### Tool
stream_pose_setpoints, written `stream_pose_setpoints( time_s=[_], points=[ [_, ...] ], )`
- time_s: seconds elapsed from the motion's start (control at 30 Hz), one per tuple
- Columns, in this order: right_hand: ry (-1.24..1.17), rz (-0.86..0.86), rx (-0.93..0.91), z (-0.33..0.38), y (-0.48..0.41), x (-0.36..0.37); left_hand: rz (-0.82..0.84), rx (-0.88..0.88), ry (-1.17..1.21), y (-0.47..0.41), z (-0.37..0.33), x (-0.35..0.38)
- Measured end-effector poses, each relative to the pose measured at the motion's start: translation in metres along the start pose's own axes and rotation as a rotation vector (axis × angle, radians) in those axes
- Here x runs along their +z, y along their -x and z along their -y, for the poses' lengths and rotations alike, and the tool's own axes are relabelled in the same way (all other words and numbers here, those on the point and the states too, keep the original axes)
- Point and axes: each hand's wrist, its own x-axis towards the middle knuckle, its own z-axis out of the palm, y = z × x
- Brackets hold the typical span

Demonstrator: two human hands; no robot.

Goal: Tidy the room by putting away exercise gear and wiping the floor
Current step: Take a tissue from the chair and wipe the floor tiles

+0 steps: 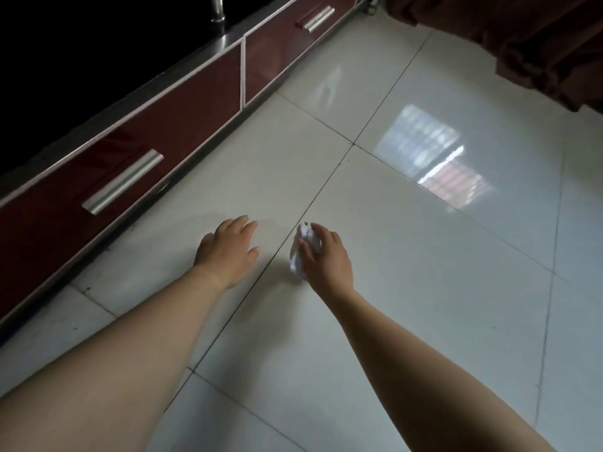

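At the far left we see a low dark-red cabinet (146,132) with metal drawer handles running along the wall. Just right of it our left hand (228,249) reaches out low over the pale tiled floor (424,288), fingers spread loosely and holding nothing; whether the palm touches the tile we cannot tell. Across a dark grout line, our right hand (326,256) has its grip closed around a crumpled white tissue (301,247), which bulges out on the thumb side, close to the floor. A small dark speck lies on the tile just beyond the tissue. Further right the tiles shine with window glare, and a dark curtain (538,44) hangs at the upper right. No exercise gear shows here, so we judge the floor-wiping step is in hand. Next we would press the wad flat to the tile and sweep it over the speck, keeping the grip firm.
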Motion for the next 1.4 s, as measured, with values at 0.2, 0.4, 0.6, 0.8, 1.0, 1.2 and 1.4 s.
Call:
stream_pose_setpoints(
  time_s=[0.2, 0.4, 0.6, 0.8, 1.0, 1.2, 1.4],
  points=[
    [0.027, 0.018, -0.079, 0.008, 0.016, 0.025, 0.048, -0.001, -0.052, 0.011, 0.014, 0.010],
    [0.195, -0.008, -0.074, -0.007, 0.019, 0.025, 0.193, -0.084, -0.119, 0.018, 0.020, 0.025],
    [0.304, 0.183, -0.047, -0.040, 0.043, 0.027, 0.268, -0.086, -0.145, 0.029, 0.022, 0.041],
    [0.306, 0.074, -0.109, -0.039, 0.064, 0.053, 0.256, -0.054, -0.153, 0.032, 0.031, 0.041],
    [0.280, 0.028, -0.064, -0.026, 0.027, 0.060, 0.198, -0.083, -0.139, 0.035, 0.048, 0.042],
    [0.286, 0.040, -0.115, 0.007, 0.037, 0.097, 0.142, -0.140, -0.118, 0.037, 0.066, 0.043],
    [0.396, 0.112, -0.112, 0.012, 0.013, 0.102, 0.109, -0.170, -0.079, 0.035, 0.071, 0.043]
  ],
)
